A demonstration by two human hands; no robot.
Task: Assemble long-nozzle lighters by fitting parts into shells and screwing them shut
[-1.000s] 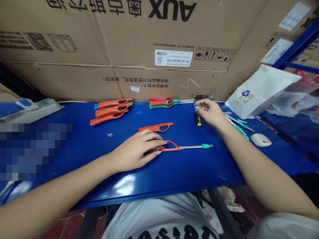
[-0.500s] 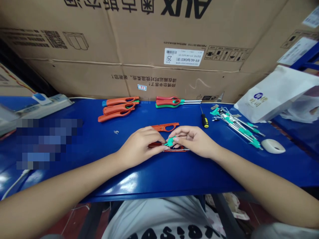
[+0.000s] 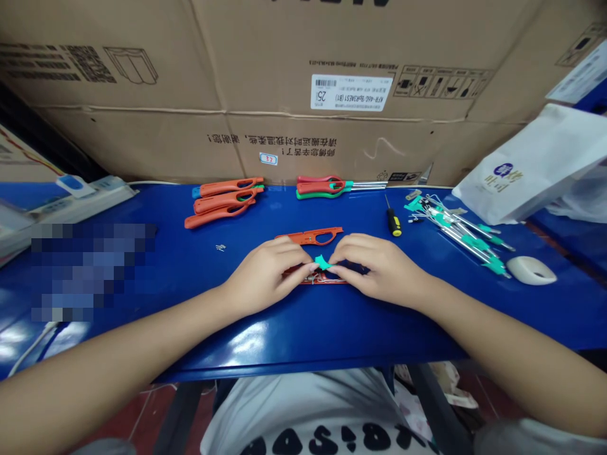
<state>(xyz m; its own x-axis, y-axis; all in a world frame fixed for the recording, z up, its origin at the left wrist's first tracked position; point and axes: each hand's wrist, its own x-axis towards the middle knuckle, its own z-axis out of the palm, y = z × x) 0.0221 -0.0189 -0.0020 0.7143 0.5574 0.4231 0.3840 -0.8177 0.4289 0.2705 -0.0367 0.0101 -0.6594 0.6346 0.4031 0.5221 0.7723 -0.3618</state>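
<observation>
My left hand (image 3: 272, 272) and my right hand (image 3: 379, 265) meet at the middle of the table. Between their fingertips they pinch a small green plastic piece, which looks like a lighter trigger (image 3: 323, 261). Right below it lies an opened red-orange lighter half (image 3: 327, 279), with metal parts and thin wires showing inside; my fingers cover its ends. Just beyond my hands rests a second orange half-shell (image 3: 315, 237) with an oval finger hole, its left end hidden by my left hand.
Several orange lighter handles (image 3: 222, 202) lie back left, near tiny screws (image 3: 220, 248). Red and green lighters (image 3: 322, 187) lie by the cardboard box (image 3: 165, 139). A screwdriver (image 3: 393, 221), green-and-metal lighter rods (image 3: 465, 234), a white mouse (image 3: 531, 270) and a paper bag (image 3: 516, 170) are right.
The green trigger has turned and moved slightly up in my fingers. My right hand has shifted, its fingers now reaching the piece from the right. The view has tilted down a little.
</observation>
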